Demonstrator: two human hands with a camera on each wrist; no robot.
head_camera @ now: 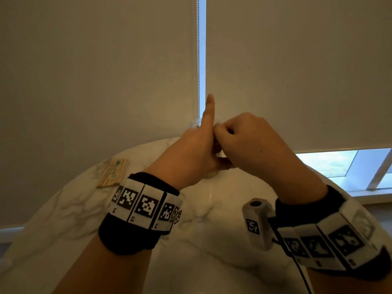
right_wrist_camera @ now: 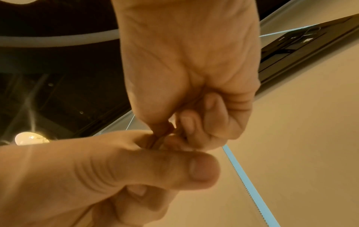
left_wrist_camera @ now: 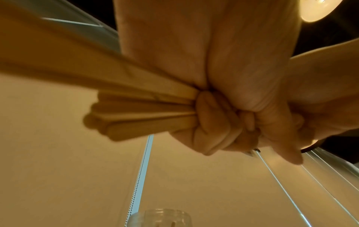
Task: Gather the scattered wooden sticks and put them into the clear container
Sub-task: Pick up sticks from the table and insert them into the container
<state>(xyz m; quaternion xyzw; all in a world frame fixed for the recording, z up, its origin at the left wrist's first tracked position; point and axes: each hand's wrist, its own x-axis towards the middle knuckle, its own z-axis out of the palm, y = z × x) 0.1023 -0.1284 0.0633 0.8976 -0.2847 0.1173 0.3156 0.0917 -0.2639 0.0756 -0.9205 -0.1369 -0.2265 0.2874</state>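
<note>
With the left hand (left_wrist_camera: 223,119) clutching the sticks (left_wrist_camera: 139,113) and the right hand (right_wrist_camera: 194,92) pinching their ends, a loosened grip could scatter them past the jar (left_wrist_camera: 165,218) (its mouth looks narrow).

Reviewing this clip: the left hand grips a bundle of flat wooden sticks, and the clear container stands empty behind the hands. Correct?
Not quite: the clear container already holds a stick or two, seen in the left wrist view. The left hand does grip the bundle of flat wooden sticks.

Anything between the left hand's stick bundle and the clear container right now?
In the left wrist view, nothing: the sticks gripped in the left hand sit apart from the clear container, only window blind behind.
</note>
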